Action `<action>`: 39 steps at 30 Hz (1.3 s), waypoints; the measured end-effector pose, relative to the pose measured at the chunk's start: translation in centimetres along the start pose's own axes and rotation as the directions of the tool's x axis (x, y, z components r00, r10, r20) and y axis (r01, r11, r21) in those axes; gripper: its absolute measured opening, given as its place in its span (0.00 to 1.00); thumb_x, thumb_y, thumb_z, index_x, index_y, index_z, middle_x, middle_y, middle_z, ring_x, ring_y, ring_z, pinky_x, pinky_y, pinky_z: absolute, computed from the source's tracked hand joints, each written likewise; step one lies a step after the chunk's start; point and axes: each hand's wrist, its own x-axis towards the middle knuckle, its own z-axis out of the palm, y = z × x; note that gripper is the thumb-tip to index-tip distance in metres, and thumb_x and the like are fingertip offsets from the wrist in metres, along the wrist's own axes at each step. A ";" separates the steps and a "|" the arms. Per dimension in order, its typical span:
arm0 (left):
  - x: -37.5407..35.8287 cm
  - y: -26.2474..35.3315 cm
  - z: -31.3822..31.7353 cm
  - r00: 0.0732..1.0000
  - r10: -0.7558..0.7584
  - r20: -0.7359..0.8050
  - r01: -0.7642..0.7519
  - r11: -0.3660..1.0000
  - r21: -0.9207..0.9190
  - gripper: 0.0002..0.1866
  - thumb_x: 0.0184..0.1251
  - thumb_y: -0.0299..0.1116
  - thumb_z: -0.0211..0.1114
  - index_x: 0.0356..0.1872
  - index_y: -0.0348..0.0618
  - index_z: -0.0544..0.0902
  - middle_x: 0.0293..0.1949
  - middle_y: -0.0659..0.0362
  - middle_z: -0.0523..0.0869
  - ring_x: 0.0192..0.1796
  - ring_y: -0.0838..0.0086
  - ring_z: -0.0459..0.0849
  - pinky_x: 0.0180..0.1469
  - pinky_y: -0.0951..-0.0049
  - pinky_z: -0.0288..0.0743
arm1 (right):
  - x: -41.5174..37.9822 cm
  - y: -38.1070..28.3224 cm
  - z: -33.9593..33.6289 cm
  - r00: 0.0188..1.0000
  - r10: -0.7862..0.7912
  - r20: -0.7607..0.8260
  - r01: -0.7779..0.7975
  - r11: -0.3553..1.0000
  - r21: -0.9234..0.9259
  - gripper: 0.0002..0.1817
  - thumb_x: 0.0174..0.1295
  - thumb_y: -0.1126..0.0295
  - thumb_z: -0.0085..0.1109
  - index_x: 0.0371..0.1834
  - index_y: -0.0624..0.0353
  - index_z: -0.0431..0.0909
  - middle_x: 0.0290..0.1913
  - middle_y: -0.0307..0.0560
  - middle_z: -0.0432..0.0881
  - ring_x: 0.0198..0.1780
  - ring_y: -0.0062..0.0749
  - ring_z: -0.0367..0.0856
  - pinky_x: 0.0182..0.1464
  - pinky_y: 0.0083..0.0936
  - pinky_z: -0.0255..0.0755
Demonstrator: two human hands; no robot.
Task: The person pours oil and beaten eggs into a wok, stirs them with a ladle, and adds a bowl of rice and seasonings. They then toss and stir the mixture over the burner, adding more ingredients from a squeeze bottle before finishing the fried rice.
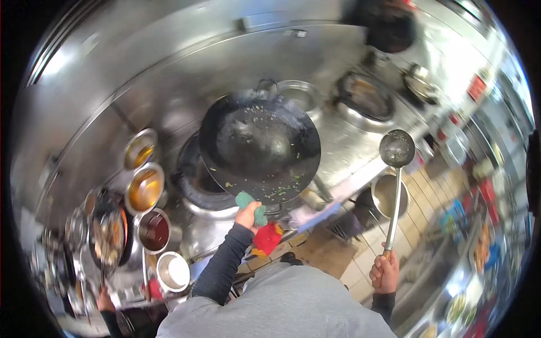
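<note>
My left hand [247, 216] grips a folded green cloth [259, 214] at the near rim of a large black wok [253, 143]. Scraps of chopped greens cling to the wok's inside, mostly along its near side. The wok sits off to the right of a black burner ring [197, 180], partly over it; whether it touches the stove is hidden. Out to the right, my right hand [385, 272] is closed round the handle of a long metal ladle [397, 149]. Its dark bowl points away from me, apart from the wok.
At left stand metal bowls of amber liquid [145, 188], a pot of dark red liquid [154, 231] and a white pot [173, 272]. Another person's hand [105, 299] is near a pan of food [108, 236]. A second burner [366, 96] lies right; a bucket [389, 195] stands below the ladle.
</note>
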 end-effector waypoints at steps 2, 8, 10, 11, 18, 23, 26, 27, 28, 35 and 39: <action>-2.6 -0.1 -2.6 0.993 -0.107 -0.054 0.096 0.980 -0.174 0.06 0.59 0.32 0.62 0.36 0.47 0.75 0.28 0.60 0.78 0.30 0.67 0.80 0.31 0.60 0.76 | 0.9 -0.7 2.4 0.979 0.131 0.158 -0.123 0.991 -0.058 0.22 0.65 0.76 0.48 0.63 0.54 0.62 0.23 0.36 0.66 0.14 0.16 0.61 0.15 0.15 0.59; 0.9 -0.1 1.9 0.983 -0.169 -0.070 0.118 0.876 -0.467 0.09 0.59 0.36 0.62 0.29 0.47 0.72 0.22 0.59 0.75 0.23 0.69 0.75 0.24 0.66 0.70 | 10.9 -7.5 12.7 0.796 0.291 0.531 -0.057 0.909 -0.412 0.23 0.65 0.76 0.48 0.64 0.57 0.60 0.24 0.37 0.66 0.16 0.17 0.63 0.17 0.16 0.61; 2.5 -0.8 1.5 0.989 -0.130 0.075 0.149 0.804 -0.575 0.05 0.61 0.33 0.61 0.33 0.49 0.74 0.26 0.62 0.76 0.27 0.71 0.77 0.30 0.67 0.75 | 12.8 -8.0 16.6 0.713 0.322 0.623 0.020 0.879 -0.477 0.25 0.66 0.76 0.48 0.66 0.60 0.58 0.25 0.37 0.67 0.17 0.18 0.65 0.18 0.16 0.63; 3.3 -0.9 1.0 0.993 -0.110 0.050 0.118 0.793 -0.598 0.05 0.61 0.33 0.61 0.33 0.49 0.74 0.26 0.62 0.76 0.27 0.71 0.77 0.30 0.67 0.75 | 13.5 -7.5 18.7 0.668 0.337 0.664 0.077 0.855 -0.512 0.26 0.67 0.76 0.48 0.68 0.60 0.56 0.25 0.38 0.68 0.18 0.18 0.65 0.19 0.17 0.64; 3.1 -0.8 -0.3 0.987 -0.115 -0.115 0.010 0.749 -0.663 0.15 0.58 0.46 0.66 0.31 0.48 0.73 0.24 0.59 0.77 0.23 0.71 0.77 0.24 0.74 0.74 | 14.2 -1.4 31.7 0.301 0.540 0.786 0.319 0.719 -0.617 0.23 0.65 0.76 0.47 0.65 0.62 0.60 0.23 0.35 0.68 0.17 0.16 0.66 0.18 0.16 0.63; -2.5 -4.7 -3.0 0.966 -0.011 0.257 0.168 0.783 -0.599 0.31 0.59 0.64 0.60 0.44 0.42 0.75 0.28 0.55 0.77 0.23 0.74 0.75 0.21 0.79 0.68 | 16.1 6.2 41.2 0.040 0.658 0.752 0.369 0.690 -0.623 0.19 0.65 0.76 0.49 0.60 0.60 0.66 0.23 0.35 0.69 0.16 0.16 0.67 0.18 0.16 0.63; -6.5 -11.2 -3.5 0.996 0.006 0.090 0.038 0.875 -0.482 0.29 0.63 0.57 0.61 0.51 0.40 0.75 0.30 0.55 0.78 0.25 0.75 0.76 0.25 0.75 0.70 | 15.1 11.4 44.6 0.084 0.568 0.819 0.576 0.643 -0.505 0.10 0.61 0.73 0.51 0.44 0.63 0.69 0.22 0.42 0.72 0.17 0.25 0.72 0.19 0.27 0.68; -7.9 -13.6 -4.0 1.000 0.006 0.016 0.002 0.871 -0.491 0.27 0.63 0.53 0.61 0.50 0.39 0.75 0.31 0.56 0.79 0.26 0.74 0.77 0.26 0.74 0.71 | 14.9 13.2 45.5 0.105 0.526 0.844 0.681 0.581 -0.446 0.09 0.59 0.72 0.51 0.42 0.64 0.70 0.23 0.46 0.75 0.18 0.29 0.75 0.21 0.30 0.70; -9.2 -16.3 -4.3 0.998 0.007 -0.056 -0.034 0.866 -0.499 0.24 0.64 0.49 0.62 0.50 0.38 0.75 0.32 0.56 0.80 0.27 0.73 0.78 0.26 0.73 0.72 | 14.6 14.4 46.2 0.111 0.512 0.852 0.742 0.527 -0.414 0.09 0.58 0.72 0.51 0.40 0.65 0.70 0.25 0.49 0.77 0.19 0.33 0.77 0.23 0.33 0.71; -17.2 -37.7 -6.6 0.555 -0.271 -0.786 0.066 0.957 -0.283 0.12 0.56 0.40 0.69 0.30 0.43 0.79 0.26 0.58 0.82 0.23 0.69 0.81 0.27 0.65 0.75 | 15.4 16.0 50.3 -0.083 0.891 0.446 -0.211 0.422 -0.882 0.05 0.63 0.74 0.50 0.29 0.59 0.68 0.21 0.38 0.71 0.17 0.21 0.70 0.19 0.19 0.66; -19.8 -49.4 -8.2 0.417 -0.338 -0.844 0.350 0.916 -0.194 0.19 0.48 0.44 0.72 0.32 0.38 0.80 0.30 0.52 0.84 0.30 0.64 0.84 0.34 0.62 0.78 | 18.2 13.4 48.9 -0.396 0.795 0.460 -0.651 0.110 -0.751 0.04 0.64 0.74 0.49 0.33 0.63 0.67 0.22 0.37 0.70 0.20 0.19 0.70 0.22 0.17 0.67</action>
